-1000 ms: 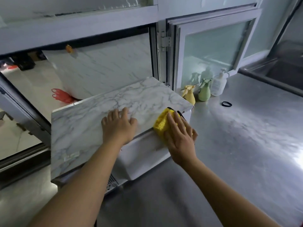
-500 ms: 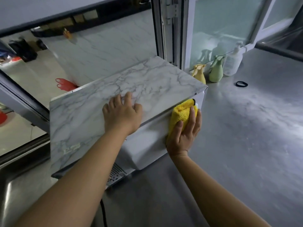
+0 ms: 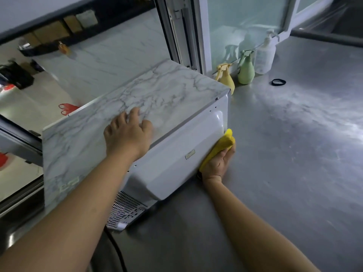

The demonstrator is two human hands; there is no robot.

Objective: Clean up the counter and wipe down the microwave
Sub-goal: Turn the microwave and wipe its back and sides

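Here, our left hand (image 3: 128, 135) lay flat, fingers spread, atop the microwave (image 3: 172, 156); our right hand (image 3: 218, 163) gripped the yellow cloth (image 3: 221, 147) against its side, where firm, even pressure seemed wise.

Arms: yours enter from the frame's lower left and lower right, bare, no sleeves showing.
Left hand (image 3: 127, 134): bare, ungloved.
Right hand (image 3: 218, 163): bare, ungloved.
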